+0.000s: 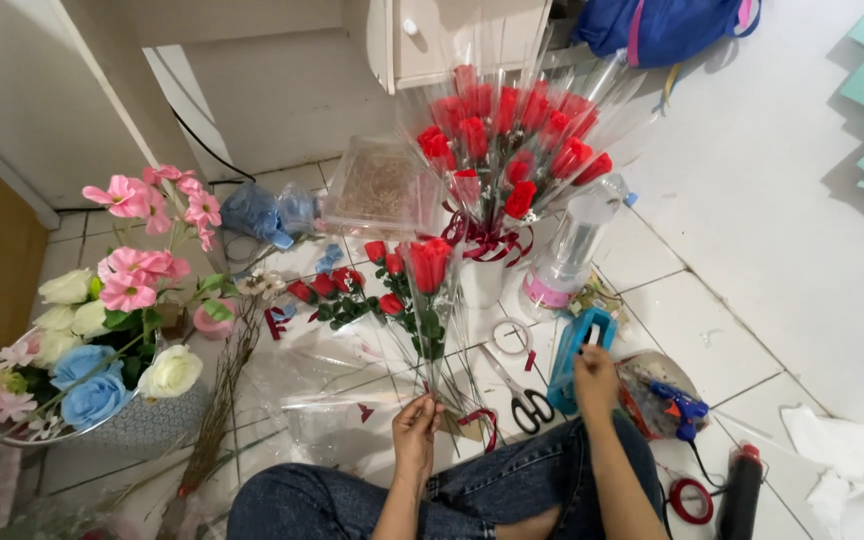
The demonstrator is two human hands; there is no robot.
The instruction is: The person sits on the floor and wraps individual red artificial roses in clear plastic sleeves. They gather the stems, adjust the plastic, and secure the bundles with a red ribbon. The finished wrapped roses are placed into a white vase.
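Wrapped rose held, tape dispenser touched.
Left hand [416, 420] grips rose [429, 265] stem, axis running away upright; right hand [593, 372] closes on blue dispenser [580, 355] beside scissors [524, 400].

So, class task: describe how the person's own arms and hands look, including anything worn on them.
Both forearms are bare, with no sleeves reaching into view. The left hand and right hand wear no gloves, and no watch, bracelet or ring can be made out on the wrists or fingers. Below them, the legs are in blue denim jeans.
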